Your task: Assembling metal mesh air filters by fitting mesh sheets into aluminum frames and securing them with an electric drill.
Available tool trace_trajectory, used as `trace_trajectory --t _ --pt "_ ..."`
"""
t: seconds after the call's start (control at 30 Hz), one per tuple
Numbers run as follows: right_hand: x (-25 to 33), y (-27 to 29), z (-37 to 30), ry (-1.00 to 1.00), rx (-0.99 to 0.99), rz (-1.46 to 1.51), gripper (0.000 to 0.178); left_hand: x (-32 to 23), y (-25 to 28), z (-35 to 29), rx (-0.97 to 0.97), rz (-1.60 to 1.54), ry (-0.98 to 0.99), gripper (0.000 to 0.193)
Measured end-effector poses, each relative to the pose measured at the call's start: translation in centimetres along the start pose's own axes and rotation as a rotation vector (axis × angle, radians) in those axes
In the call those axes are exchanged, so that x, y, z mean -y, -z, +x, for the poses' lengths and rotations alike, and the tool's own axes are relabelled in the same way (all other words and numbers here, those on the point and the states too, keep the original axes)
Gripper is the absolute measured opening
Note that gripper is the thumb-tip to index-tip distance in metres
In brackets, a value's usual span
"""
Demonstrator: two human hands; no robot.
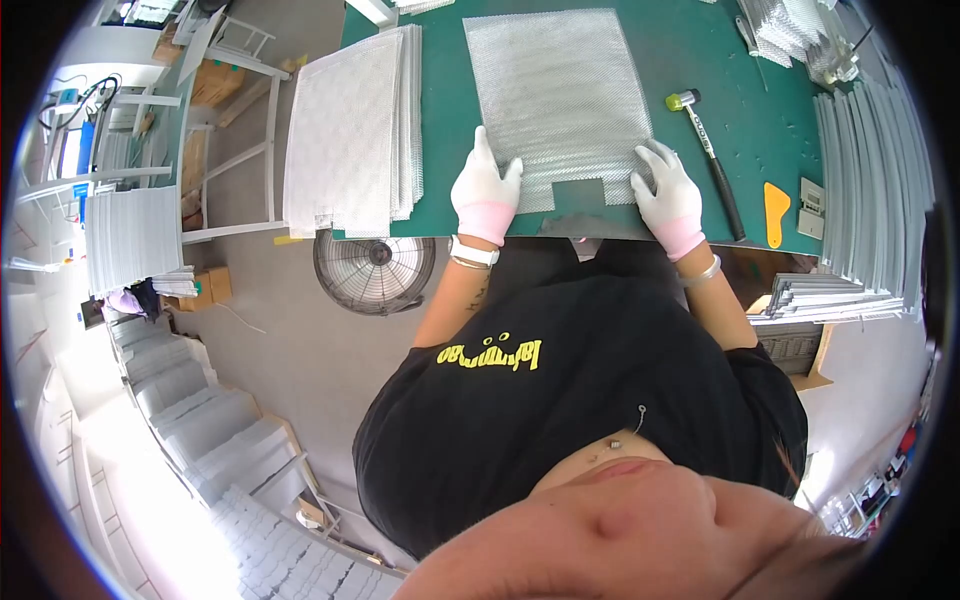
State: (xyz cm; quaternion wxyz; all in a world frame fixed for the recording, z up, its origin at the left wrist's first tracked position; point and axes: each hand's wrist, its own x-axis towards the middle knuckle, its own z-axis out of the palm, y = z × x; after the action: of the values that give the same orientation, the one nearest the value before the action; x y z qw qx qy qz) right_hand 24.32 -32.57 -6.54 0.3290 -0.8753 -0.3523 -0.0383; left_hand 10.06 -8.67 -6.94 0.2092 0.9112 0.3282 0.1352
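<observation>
The mesh sheet [560, 90] is already laid flat, apparently notched; left hand [487, 190] and right hand [668, 198] touch its sides, whether gripping I cannot tell; mallet [712, 160] unheld.

Silv. mesh-patterned sheet [560, 90], grn tabletop [775, 135], wht/pink gloves [486, 186]

white-gloved hands [487, 190] [669, 200] touch a silver mesh sheet [560, 90]

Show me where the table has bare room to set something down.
The table is barest right of the mallet, above the yellow scraper and left of the grey stack. A narrow bare gap runs between the left mesh stack and the middle mesh panel. Crowded: the near middle, where left hand and right hand flank the panel.
</observation>
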Motion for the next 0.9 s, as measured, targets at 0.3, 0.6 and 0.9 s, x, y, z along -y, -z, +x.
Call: trace_trajectory --t 0.3,0.6,0.9 --pt "1.0 0.5 0.2 -0.040 0.112 -0.164 0.037 0.0 0.1 0.2 0.018 0.017 0.021 0.077" --pt "1.6 -1.8 0.5 0.222 0.089 -0.420 0.031 0.2 -1.1 0.3 -0.058 0.265 -0.486 0.046" --pt "5.1 -0.2 -0.5 0.013 0.354 -0.519 0.070 -0.2 -1.3 0.4 -0.050 0.185 -0.459 0.038"
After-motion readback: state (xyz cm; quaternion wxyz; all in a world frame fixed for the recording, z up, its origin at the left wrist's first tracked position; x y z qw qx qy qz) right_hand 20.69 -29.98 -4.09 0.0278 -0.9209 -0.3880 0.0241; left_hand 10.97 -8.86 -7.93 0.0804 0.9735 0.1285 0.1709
